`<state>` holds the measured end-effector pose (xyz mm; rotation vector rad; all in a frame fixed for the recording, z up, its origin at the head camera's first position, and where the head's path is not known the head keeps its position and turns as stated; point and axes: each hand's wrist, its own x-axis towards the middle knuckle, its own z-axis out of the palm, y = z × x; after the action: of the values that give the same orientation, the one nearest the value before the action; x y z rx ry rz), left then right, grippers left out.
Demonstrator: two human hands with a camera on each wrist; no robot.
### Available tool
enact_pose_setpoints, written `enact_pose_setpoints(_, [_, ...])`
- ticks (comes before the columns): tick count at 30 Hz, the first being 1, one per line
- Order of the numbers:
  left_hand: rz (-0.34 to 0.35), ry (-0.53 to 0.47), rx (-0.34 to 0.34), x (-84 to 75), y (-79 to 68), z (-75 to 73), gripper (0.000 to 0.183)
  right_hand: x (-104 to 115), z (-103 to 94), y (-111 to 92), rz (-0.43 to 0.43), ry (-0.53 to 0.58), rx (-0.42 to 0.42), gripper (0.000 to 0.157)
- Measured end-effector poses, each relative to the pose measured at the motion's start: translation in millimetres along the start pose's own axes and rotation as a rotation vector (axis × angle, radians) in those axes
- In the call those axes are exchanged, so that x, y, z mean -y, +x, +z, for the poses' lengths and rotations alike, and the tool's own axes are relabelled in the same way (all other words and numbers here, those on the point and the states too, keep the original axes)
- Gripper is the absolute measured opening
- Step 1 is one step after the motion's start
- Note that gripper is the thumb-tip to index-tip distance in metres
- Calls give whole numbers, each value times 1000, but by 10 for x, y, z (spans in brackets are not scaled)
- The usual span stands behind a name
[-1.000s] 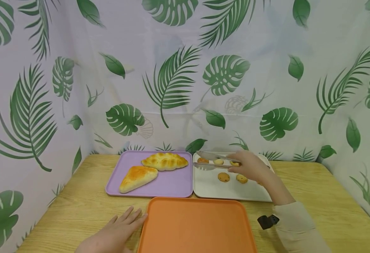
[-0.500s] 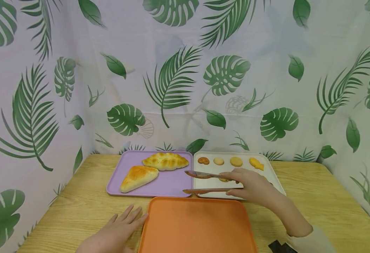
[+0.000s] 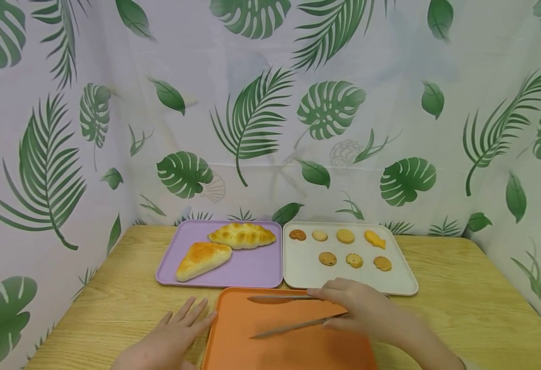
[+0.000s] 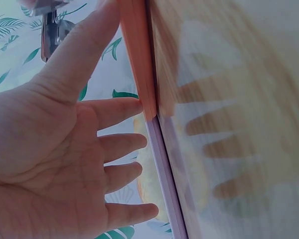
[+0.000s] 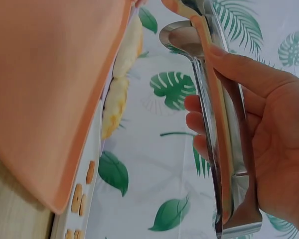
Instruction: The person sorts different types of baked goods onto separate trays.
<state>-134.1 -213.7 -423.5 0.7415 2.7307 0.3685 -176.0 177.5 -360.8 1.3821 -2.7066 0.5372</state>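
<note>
My right hand (image 3: 374,313) holds metal tongs (image 3: 285,329) over the far half of the orange tray (image 3: 238,311). The two arms of the tongs stand apart, with nothing between them. In the right wrist view, thumb and fingers grip the tongs (image 5: 203,94) from opposite sides, and one arm ends in a rounded spoon shape. My left hand (image 3: 164,336) lies at the orange tray's left edge, fingers straight and spread. The left wrist view shows the open palm (image 4: 45,149), with the index fingertip right at the tray's rim (image 4: 139,64).
Behind, on the left, a purple tray (image 3: 252,272) bears a triangular bread (image 3: 201,262) and a braided loaf (image 3: 241,236). Beside it a white tray (image 3: 298,272) carries several cookies (image 3: 345,236) in two rows. All stand on a wooden table (image 3: 451,288) before a leaf-print cloth (image 3: 261,195).
The right hand has brought the tongs from above the white tray toward me, over the orange tray, and their arms have spread wider. The left hand has stayed put.
</note>
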Motion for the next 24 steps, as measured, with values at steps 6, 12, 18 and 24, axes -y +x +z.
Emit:
enact_pose_setpoints(6, [4, 6, 2, -1, -1, 6, 99, 165, 141, 37, -103, -33, 43, 46])
enact_pose_setpoints(12, [2, 15, -5, -2, 1, 11, 98, 304, 253, 106, -190, 13, 132, 37])
enact_pose_setpoints(18, [-3, 12, 9, -4, 0, 6, 99, 379, 349, 177, -256, 26, 172, 36])
enact_pose_setpoints(24, [1, 6, 8, 0, 0, 3, 100, 439, 410, 253, -254, -14, 210, 33])
